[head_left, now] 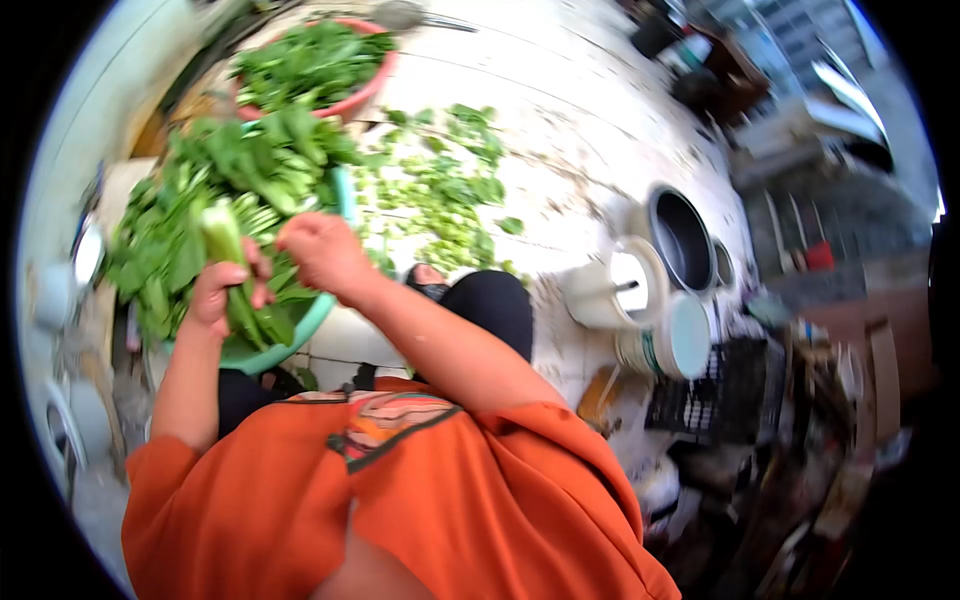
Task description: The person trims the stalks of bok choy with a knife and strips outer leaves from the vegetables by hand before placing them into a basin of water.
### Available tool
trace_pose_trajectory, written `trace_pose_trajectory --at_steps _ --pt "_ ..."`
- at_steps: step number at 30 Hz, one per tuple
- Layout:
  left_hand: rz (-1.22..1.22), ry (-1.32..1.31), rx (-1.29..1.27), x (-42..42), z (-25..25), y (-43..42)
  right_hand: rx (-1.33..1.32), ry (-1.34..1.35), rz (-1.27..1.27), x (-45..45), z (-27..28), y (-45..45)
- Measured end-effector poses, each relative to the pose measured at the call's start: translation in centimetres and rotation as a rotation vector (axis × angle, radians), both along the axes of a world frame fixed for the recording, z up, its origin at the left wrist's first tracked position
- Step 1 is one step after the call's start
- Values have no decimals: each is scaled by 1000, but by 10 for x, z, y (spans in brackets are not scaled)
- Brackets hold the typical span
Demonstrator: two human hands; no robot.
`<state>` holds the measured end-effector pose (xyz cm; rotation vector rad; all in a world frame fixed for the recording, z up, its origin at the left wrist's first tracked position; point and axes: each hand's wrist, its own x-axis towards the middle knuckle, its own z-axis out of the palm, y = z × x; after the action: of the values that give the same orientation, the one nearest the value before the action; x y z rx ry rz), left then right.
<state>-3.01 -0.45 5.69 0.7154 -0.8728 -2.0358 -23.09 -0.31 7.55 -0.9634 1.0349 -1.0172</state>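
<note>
Clock positions run from the left hand, 12 at the top of the view. Left hand (230, 290): fingers wrapped round 1 leafy green bunch (222, 232), pale stem end up, leaves hanging toward 5 o'clock; bunch is just above the teal basin. Right hand (325, 258), at 3 o'clock, just beside the bunch: fingers curled closed like a fist, knuckles up; blurred, can't tell if anything is pinched in it. Teal basin (322, 312), rim showing at 4 o'clock, carries a big heap of greens (180, 245) spread from 9 round to 1 o'clock, leaves over the edge. Red basin (375, 88) at 1 o'clock, beyond the heap, also filled with leafy greens (310, 65). Loose leaves and pale cut bits (440, 190) scattered at 2 o'clock on the pale floor (560, 110). Person's orange top (440, 500) from 4 to 6 o'clock, 1 dark-clad knee (492, 310) near 3. Farther out at 3: white bucket (590, 300), dark-lined tub (682, 245) behind it, bucket with a pale round top (690, 335) just beside. Black crate (715, 395) between 3 and 4 o'clock, clutter past it too blurred to sort.
</note>
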Motion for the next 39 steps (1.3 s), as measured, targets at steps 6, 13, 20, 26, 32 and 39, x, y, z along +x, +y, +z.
trace_pose_trajectory --at_steps 6,13,20,26,32,39 --pt "-86 336 -86 8 15 4 94 -96 400 21 21 -33" --pt "138 446 -68 25 20 -5 106 -68 430 31 25 -57" --pt "10 485 -154 23 13 -20 -69 50 615 34 39 -65" --pt "-193 571 -261 25 7 -30 83 -42 725 27 29 -84" --pt "-347 676 -333 30 5 -34 202 -113 927 36 25 -93" --pt "14 700 -188 37 5 -21 296 -502 969 40 31 -83"
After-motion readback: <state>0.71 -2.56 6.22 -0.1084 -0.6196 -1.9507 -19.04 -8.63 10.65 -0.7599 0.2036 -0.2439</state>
